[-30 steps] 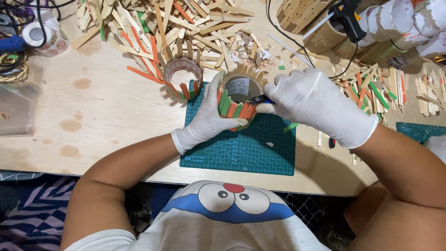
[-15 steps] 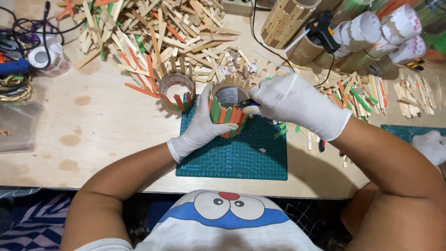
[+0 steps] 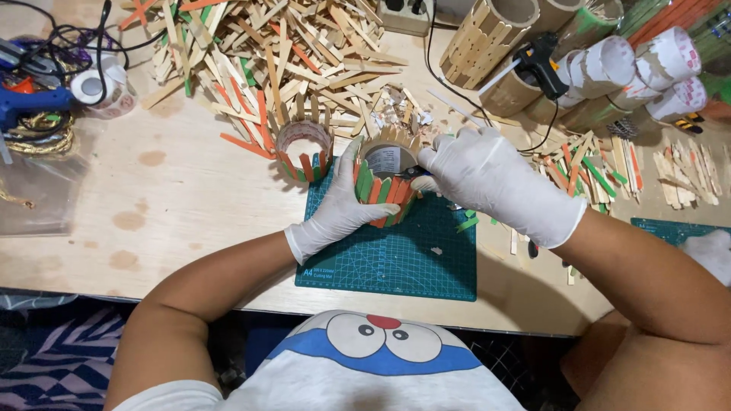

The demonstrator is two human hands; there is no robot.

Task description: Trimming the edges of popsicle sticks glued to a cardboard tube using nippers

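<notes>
Left hand (image 3: 335,217), white glove, wraps the near side of a short cardboard tube clad in upright orange, green and plain wooden craft sticks (image 3: 384,186), thumb up along its left wall, gripping firm. Right hand (image 3: 495,186), also gloved, is closed around a small dark tool at the tube's right rim; the tool is mostly hidden, so its kind is unclear. The tube stands on the far edge of a dark green gridded cutting mat (image 3: 392,255), which lies on the pale wooden counter (image 3: 167,213).

Step, as judged: working on the stick cladding at the rim, likely trimming or fixing a stick on the right side. Next move calls for the left hand to keep the tube steady, or turn it slightly, while the right hand keeps the tool tip on the stick edge.

Just left of the tube, touching the mat corner: a second, shorter stick-clad ring (image 3: 303,148). Further back, a big loose heap of plain and coloured craft sticks (image 3: 289,57). Far right: a black glue gun (image 3: 542,59) lying against finished stick-covered cylinders (image 3: 487,34), and white paper rolls (image 3: 647,65). Far left: a roll of tape (image 3: 97,87).
</notes>
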